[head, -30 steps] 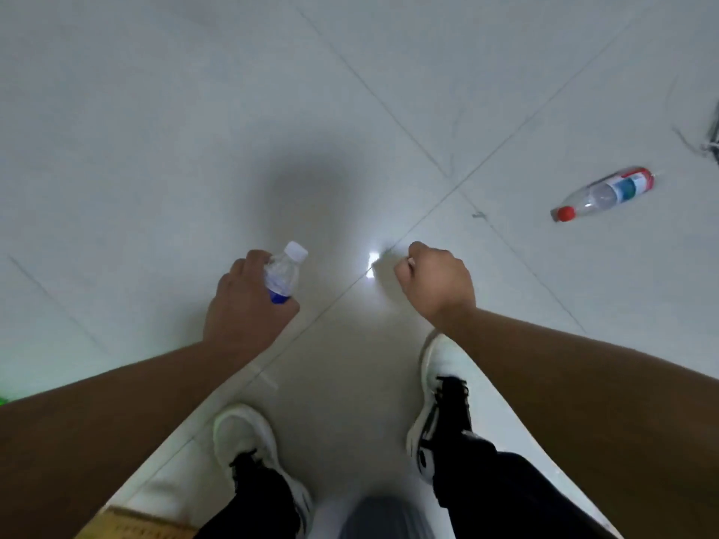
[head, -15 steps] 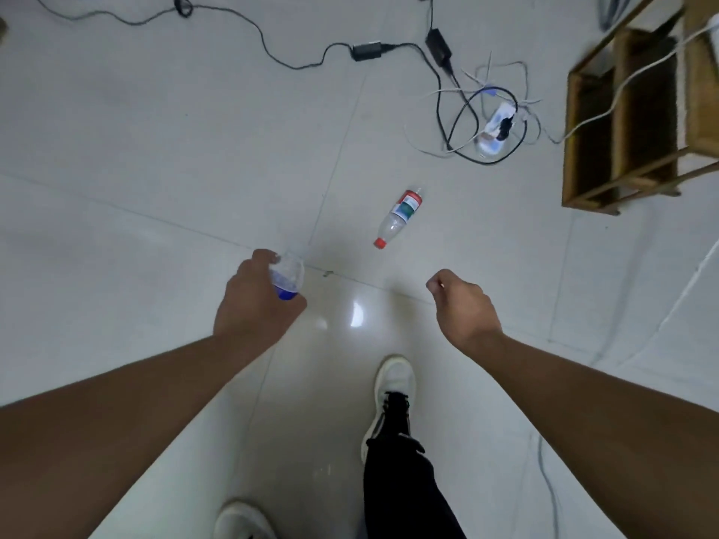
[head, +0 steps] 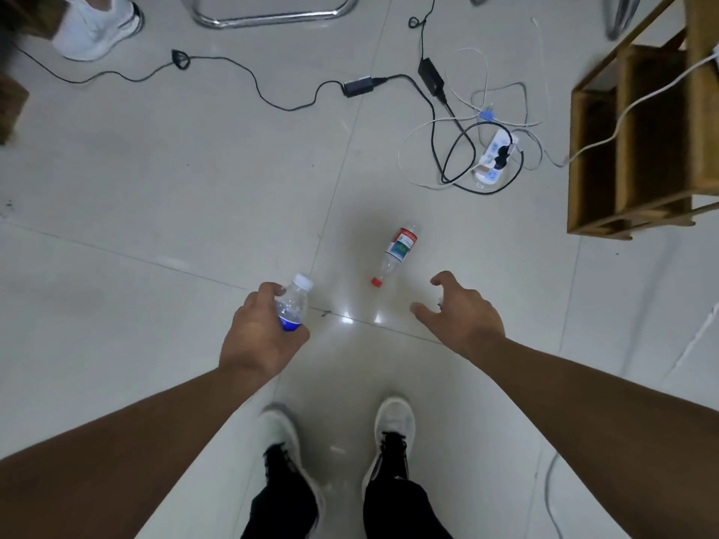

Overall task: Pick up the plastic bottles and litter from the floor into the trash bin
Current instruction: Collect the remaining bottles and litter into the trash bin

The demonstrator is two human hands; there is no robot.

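Observation:
My left hand (head: 258, 336) grips a small clear bottle with a white cap and blue label (head: 292, 305), held upright above the tiled floor. A second clear bottle with a red cap and a red-and-green label (head: 398, 250) lies on its side on the floor just ahead, cap pointing toward me. My right hand (head: 459, 313) hovers to the right of that bottle, a little nearer to me, fingers spread and empty. No trash bin is in view.
Black and white cables with a power strip (head: 494, 159) sprawl across the floor ahead right. A wooden shelf frame (head: 638, 149) stands at the right. Another person's white shoe (head: 97, 29) and a chrome chair base (head: 272, 13) sit at the top. My own shoes (head: 393, 422) are below.
I have walked closer to the red-capped bottle, which now lies nearer my hands. My right hand has gone from a fist to spread fingers. The left hand keeps its bottle.

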